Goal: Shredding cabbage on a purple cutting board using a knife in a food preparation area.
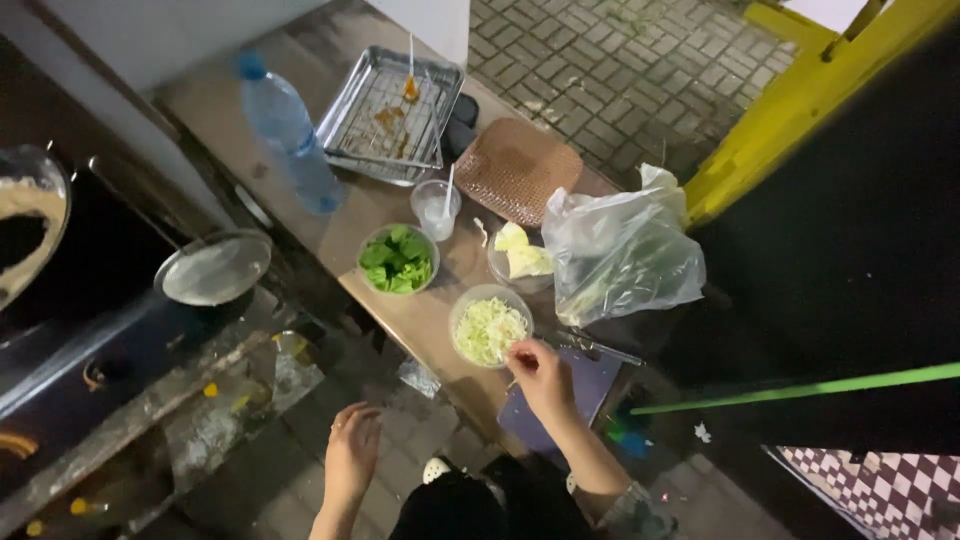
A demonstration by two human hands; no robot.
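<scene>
1. Fingers of right hand [540, 378] pinch together at near rim of the round clear plastic bowl of pale shredded cabbage [489, 329]; looks like a small tuft of shreds is in the pinch, but too small to be sure.
2. Left hand [352, 450] hangs loose & half-curled, holding nothing, off the wooden counter [420, 320], low over the ground in front of it.
3. Bowl sits near the counter's front edge, just beside the blue cutting board [585, 385] at the near right corner w/ a knife [600, 349] lying along its far edge.
4. Doing it well, as I judge it: pinch w/ fingertips only, lift straight up over the bowl so stray shreds drop back in, keep wrist clear of the rim so the light bowl doesn't tip off the edge.
5. Orientation: bowl is upright, mouth up; round, so no real long axis. Shreds lie every which way.
6. Nearby: round bowl of green leaves [398, 259] to the left, bowl of cabbage chunks [522, 256] behind, clear plastic bag [622, 255] to the right rear.
</scene>
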